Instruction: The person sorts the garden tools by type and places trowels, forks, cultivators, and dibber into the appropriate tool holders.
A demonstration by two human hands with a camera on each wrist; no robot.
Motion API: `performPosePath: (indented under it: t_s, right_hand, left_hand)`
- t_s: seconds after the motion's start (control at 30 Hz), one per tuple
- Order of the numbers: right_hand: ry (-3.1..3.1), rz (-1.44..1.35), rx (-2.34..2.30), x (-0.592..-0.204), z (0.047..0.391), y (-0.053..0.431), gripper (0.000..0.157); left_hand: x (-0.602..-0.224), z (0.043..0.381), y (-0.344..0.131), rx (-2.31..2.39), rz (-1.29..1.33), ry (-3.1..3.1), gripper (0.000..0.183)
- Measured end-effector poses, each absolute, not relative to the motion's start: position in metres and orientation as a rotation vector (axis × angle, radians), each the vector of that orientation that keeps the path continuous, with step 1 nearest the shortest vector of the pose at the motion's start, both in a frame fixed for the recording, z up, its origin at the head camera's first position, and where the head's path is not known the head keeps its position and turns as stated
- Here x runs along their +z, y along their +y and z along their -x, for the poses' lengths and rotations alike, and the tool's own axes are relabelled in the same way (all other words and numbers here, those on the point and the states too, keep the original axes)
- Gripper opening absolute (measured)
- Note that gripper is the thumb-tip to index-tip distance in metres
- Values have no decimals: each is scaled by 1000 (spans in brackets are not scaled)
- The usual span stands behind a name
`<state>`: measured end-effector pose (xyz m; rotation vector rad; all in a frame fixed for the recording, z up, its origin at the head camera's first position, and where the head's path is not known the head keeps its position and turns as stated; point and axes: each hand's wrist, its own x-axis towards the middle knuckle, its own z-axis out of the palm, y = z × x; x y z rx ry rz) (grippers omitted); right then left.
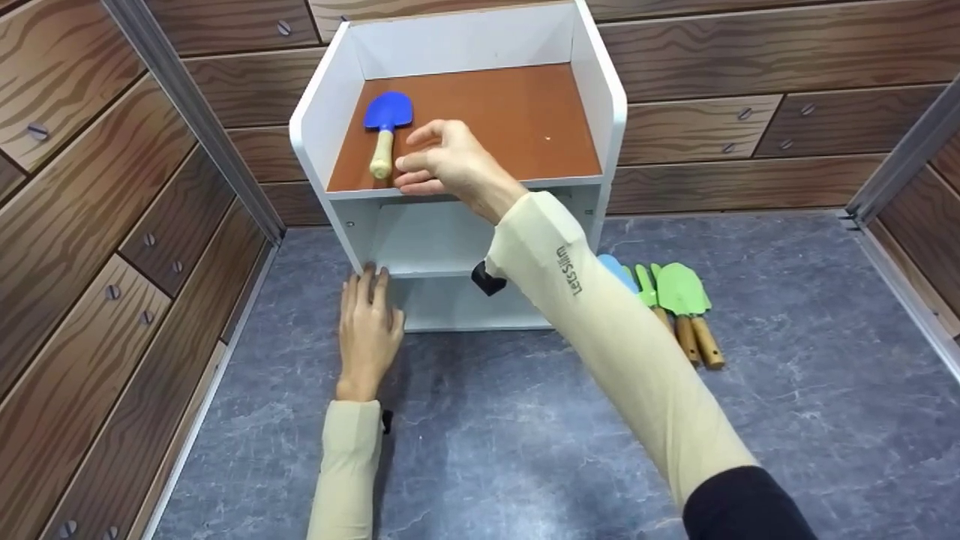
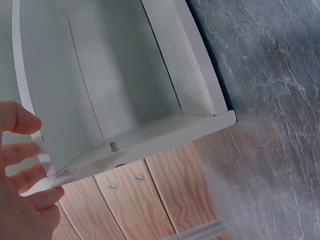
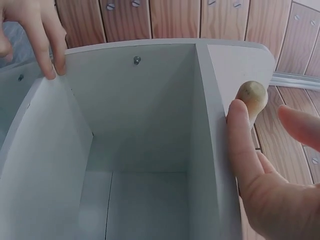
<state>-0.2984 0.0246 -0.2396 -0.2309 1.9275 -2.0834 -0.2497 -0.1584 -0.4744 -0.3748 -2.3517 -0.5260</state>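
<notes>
A toy trowel with a blue blade and pale wooden handle [image 1: 383,154] lies at the left of the brown top board of a small white shelf unit [image 1: 487,183]. Just right of that handle is my right hand [image 1: 457,161], fingers loosely bent and thumb apart from them. In the right wrist view, a fingertip overlaps the rounded handle end [image 3: 251,92], and nothing is gripped. Lower down, my left hand [image 1: 367,326] touches the unit's left front edge with extended fingers, beside the middle shelf. Its fingertips [image 2: 46,199] reach the corner of that shelf in the left wrist view.
Right of the unit, green garden tools [image 1: 681,289] with wooden handles lie on the grey marbled floor [image 1: 480,450], beside a light blue piece [image 1: 616,268] partly hidden by my right sleeve. Wood-patterned walls [image 1: 750,60] with metal corner strips stand behind and at both sides.
</notes>
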Motion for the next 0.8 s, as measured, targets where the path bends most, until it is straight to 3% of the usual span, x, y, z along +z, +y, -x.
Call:
performPosePath:
  t_s: [0.37,0.8]
  right_hand:
    - [1965,342,-2029,-243,281,47,45]
    - [1948,404,-2000,-252,271,63,35]
  left_hand:
    - [-474,249,-160,-509,377,-2372,56]
    - [-474,249,-161,-508,374,-2385,55]
